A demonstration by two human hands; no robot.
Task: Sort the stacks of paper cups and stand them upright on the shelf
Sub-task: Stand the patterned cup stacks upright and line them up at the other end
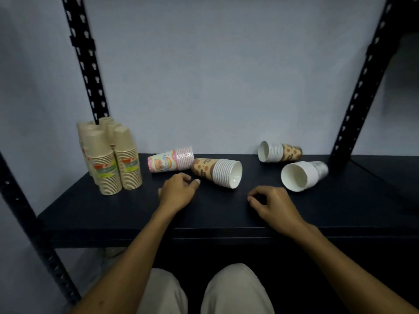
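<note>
Several beige cup stacks (108, 155) stand upside down at the left of the dark shelf (113, 211). A pink patterned stack (171, 159) lies on its side at the middle. Touching it lies a brown patterned stack (216, 172), its mouth facing right. A second brown stack (280, 151) lies by the back wall. In front of that one a white stack (302, 175) lies with its mouth toward me. My left hand (178, 191) hovers just in front of the pink and brown stacks, fingers loosely curled, holding nothing. My right hand (272, 203) is curled and empty left of the white stack.
Black perforated uprights (87, 62) (362, 82) frame the shelf at back left and back right. A pale wall (215, 75) closes the back. My knees in light trousers (204, 291) sit below the shelf's front edge.
</note>
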